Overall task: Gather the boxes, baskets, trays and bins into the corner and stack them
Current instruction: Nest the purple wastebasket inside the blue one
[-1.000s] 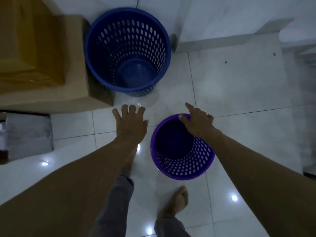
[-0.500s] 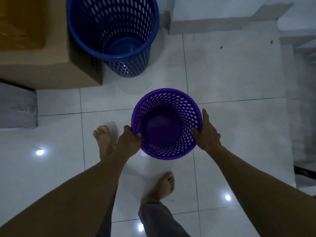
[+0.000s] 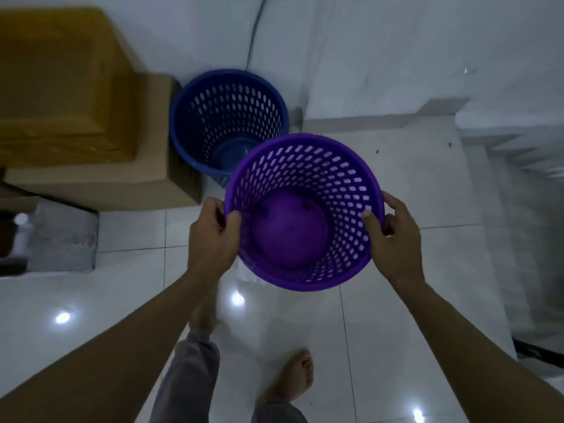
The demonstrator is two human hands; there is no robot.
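Observation:
A purple perforated basket (image 3: 305,178) is lifted off the tiled floor, held upright in front of me. My left hand (image 3: 210,236) grips its left rim, thumb inside. On the right rim, my right hand (image 3: 393,239) grips with the thumb inside too. Beyond it a larger blue perforated basket (image 3: 213,117) stands in the corner against the white wall; the purple basket overlaps its near right edge in view. Left of the blue basket, a yellow box (image 3: 61,87) lies on a brown cardboard box (image 3: 128,184).
A grey concrete block (image 3: 64,239) sits on the floor at the left under the boxes. A step or ledge (image 3: 503,141) runs along the right. A thin cable (image 3: 254,32) hangs down the wall behind the blue basket. My bare feet stand on glossy white tiles.
Both hands took the purple basket by its rim and raised it from the floor. It now sits higher and closer to the blue basket.

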